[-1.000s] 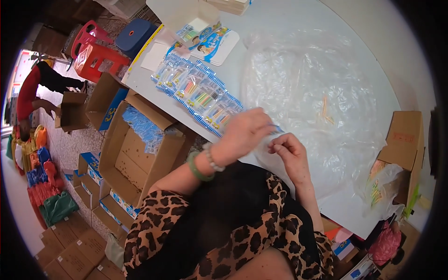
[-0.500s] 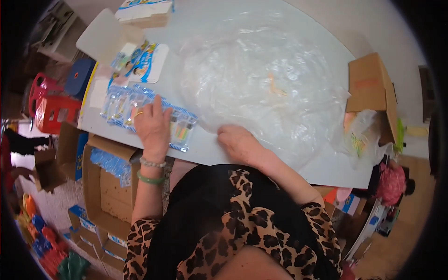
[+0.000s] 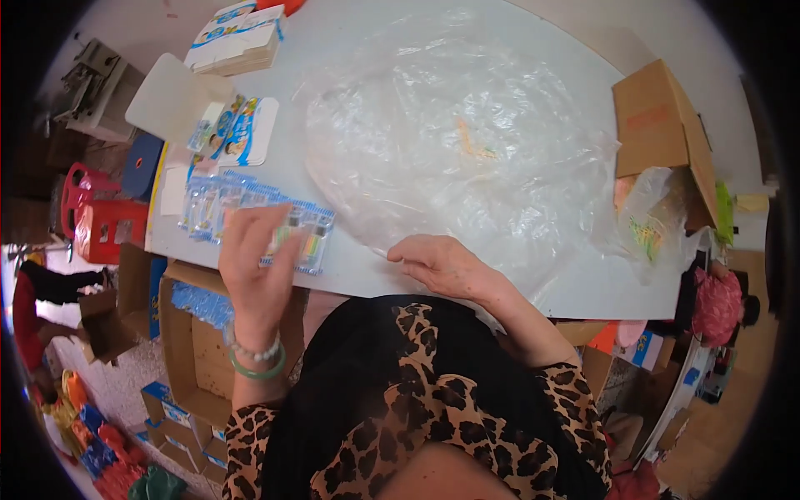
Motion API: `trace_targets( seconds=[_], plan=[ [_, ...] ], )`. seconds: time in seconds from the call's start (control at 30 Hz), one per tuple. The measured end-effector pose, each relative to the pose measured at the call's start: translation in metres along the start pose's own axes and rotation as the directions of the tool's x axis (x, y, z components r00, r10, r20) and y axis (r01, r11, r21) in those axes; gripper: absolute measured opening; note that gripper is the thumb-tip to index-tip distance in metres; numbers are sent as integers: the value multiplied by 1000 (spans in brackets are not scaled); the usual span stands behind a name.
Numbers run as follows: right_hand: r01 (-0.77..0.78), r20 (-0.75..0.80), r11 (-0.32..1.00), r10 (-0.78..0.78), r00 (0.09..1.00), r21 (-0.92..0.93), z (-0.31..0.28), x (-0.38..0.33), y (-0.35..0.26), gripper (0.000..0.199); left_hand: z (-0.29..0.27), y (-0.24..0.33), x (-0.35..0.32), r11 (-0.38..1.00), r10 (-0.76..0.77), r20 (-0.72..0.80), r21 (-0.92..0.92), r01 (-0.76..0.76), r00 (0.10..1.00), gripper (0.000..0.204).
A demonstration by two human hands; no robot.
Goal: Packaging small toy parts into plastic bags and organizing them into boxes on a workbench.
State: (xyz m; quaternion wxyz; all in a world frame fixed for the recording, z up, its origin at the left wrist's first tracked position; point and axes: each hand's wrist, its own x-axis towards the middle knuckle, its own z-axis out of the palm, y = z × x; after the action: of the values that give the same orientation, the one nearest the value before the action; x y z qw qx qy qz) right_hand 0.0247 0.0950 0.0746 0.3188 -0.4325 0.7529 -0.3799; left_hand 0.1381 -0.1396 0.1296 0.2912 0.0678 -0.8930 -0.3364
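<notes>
Both hands at table edge [image 3: 467,292]: left hand [image 3: 258,267] fingers gripping packet strip [image 3: 250,218], right hand [image 3: 442,265] loosely open on plastic sheet [image 3: 467,150].

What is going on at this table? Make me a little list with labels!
left hand: raised over the row of small clear packets, touching it
right hand: resting at the edge of the big clear plastic sheet
table: white
beside the table: open cardboard box on the person's left
far corner: flat printed cartons
</notes>
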Motion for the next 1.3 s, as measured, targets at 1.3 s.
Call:
trace_targets(
  seconds=[1.3],
  plan=[
    [-500,389,768,352,851,401,39,50,-19,35,-153,93,-63,597,454,25,-750,-284,891,32]
  ],
)
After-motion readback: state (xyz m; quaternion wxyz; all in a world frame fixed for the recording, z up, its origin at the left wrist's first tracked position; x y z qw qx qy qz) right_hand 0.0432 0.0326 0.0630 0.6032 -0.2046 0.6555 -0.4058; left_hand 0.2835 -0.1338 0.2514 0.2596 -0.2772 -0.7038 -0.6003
